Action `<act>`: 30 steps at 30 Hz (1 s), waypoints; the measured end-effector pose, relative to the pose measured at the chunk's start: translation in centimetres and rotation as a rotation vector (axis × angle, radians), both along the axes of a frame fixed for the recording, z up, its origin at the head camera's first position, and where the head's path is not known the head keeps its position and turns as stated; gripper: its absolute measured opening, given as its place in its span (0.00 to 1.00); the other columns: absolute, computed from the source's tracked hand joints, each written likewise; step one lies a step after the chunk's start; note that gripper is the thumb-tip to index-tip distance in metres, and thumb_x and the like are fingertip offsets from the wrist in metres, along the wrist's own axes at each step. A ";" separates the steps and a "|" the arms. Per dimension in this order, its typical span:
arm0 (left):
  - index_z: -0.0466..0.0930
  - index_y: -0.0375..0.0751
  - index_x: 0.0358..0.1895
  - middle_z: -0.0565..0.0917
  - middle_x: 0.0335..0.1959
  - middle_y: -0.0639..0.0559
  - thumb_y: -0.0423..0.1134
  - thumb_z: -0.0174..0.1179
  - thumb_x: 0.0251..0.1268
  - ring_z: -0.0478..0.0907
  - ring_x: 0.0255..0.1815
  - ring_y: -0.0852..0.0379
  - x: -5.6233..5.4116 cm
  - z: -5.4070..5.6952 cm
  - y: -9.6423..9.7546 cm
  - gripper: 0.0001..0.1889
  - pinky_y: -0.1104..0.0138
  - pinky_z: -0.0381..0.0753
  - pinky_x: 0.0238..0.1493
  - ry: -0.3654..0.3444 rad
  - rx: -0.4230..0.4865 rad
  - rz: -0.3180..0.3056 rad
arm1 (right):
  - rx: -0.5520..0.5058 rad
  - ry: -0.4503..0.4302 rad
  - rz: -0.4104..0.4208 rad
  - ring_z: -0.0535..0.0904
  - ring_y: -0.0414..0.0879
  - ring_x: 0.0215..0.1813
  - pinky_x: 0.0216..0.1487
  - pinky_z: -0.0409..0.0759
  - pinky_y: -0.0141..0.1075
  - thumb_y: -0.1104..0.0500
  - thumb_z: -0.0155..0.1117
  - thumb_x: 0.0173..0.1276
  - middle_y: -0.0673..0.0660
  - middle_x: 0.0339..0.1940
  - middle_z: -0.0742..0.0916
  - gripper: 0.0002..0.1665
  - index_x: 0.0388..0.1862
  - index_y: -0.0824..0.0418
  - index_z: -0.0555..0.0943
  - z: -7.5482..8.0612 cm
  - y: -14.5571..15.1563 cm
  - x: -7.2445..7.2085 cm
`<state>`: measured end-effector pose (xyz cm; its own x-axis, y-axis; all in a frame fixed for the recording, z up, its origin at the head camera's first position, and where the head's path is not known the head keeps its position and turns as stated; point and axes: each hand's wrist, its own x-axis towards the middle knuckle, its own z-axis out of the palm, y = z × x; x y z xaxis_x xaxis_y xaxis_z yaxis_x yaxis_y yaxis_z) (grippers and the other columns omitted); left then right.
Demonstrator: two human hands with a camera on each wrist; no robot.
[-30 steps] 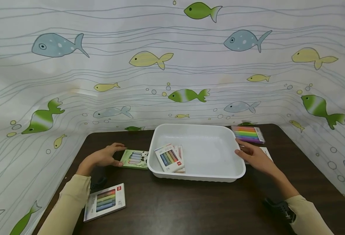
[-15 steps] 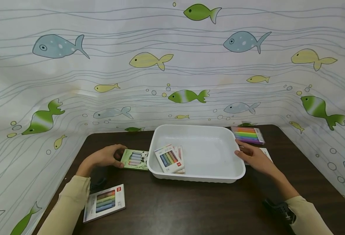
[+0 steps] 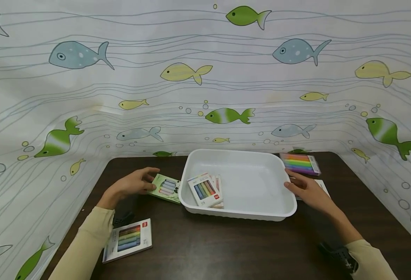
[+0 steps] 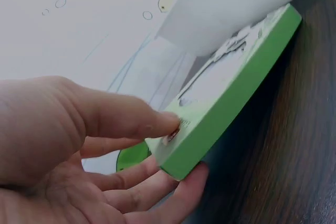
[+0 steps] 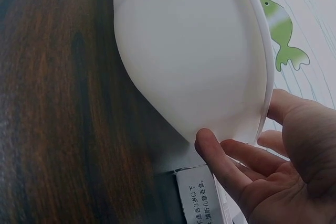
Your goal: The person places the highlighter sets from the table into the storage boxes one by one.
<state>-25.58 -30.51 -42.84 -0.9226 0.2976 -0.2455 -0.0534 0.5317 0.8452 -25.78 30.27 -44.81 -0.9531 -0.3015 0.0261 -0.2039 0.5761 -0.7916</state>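
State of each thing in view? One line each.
Green box: pinched by left hand, held end raised.
White tray: upright, touched by right hand.
Windowed box in tray: overlapping another box.
Front-left box: flat on table.
Rainbow pack: lying near tray's far right corner.
Right-side white box: partly hidden.
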 end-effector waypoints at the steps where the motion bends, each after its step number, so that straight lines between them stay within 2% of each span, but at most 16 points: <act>1: 0.58 0.35 0.79 0.68 0.63 0.29 0.32 0.66 0.69 0.77 0.55 0.40 0.0 0.1 0.1 0.39 0.48 0.81 0.52 -0.008 0.018 0.013 | 0.000 0.001 0.002 0.73 0.70 0.66 0.50 0.84 0.51 0.41 0.59 0.78 0.76 0.71 0.72 0.44 0.83 0.60 0.58 0.0 0.0 0.0; 4: 0.60 0.34 0.78 0.67 0.63 0.28 0.31 0.66 0.69 0.77 0.53 0.41 0.1 0.3 0.3 0.37 0.48 0.82 0.50 -0.019 0.060 0.044 | -0.006 0.003 -0.002 0.73 0.70 0.66 0.50 0.84 0.52 0.41 0.59 0.78 0.75 0.71 0.72 0.44 0.83 0.58 0.58 -0.1 0.1 0.0; 12: 0.61 0.34 0.77 0.66 0.64 0.27 0.31 0.68 0.67 0.80 0.50 0.42 0.2 0.7 -0.3 0.38 0.48 0.83 0.49 -0.011 0.143 0.043 | -0.011 0.002 0.002 0.72 0.70 0.67 0.50 0.83 0.52 0.41 0.59 0.78 0.75 0.71 0.71 0.44 0.83 0.59 0.58 -0.2 0.3 -0.2; 16: 0.60 0.35 0.78 0.68 0.64 0.28 0.30 0.68 0.67 0.82 0.48 0.41 0.3 1.5 -0.9 0.39 0.47 0.83 0.49 0.011 0.181 0.046 | -0.012 -0.004 0.002 0.72 0.70 0.68 0.49 0.84 0.51 0.41 0.59 0.78 0.75 0.72 0.70 0.44 0.83 0.58 0.58 -0.2 0.3 -0.1; 22: 0.59 0.36 0.79 0.67 0.64 0.28 0.30 0.67 0.68 0.82 0.49 0.41 1.3 3.8 -1.4 0.39 0.45 0.82 0.50 0.077 0.182 0.082 | -0.005 -0.003 -0.002 0.72 0.70 0.67 0.50 0.83 0.53 0.41 0.59 0.78 0.76 0.71 0.71 0.44 0.83 0.59 0.58 -0.1 0.2 0.0; 30: 0.61 0.40 0.78 0.67 0.64 0.30 0.30 0.66 0.69 0.78 0.52 0.42 3.1 7.5 -1.1 0.37 0.51 0.84 0.45 0.221 0.149 0.135 | -0.015 0.001 0.011 0.73 0.70 0.67 0.50 0.83 0.52 0.43 0.58 0.79 0.76 0.71 0.71 0.43 0.83 0.60 0.58 0.1 0.1 0.1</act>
<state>-22.49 -31.58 -35.35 -0.9825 0.1864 0.0026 0.0786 0.4019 0.9123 -25.73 30.33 -44.69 -0.9499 -0.3110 0.0313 -0.2105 0.5623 -0.7997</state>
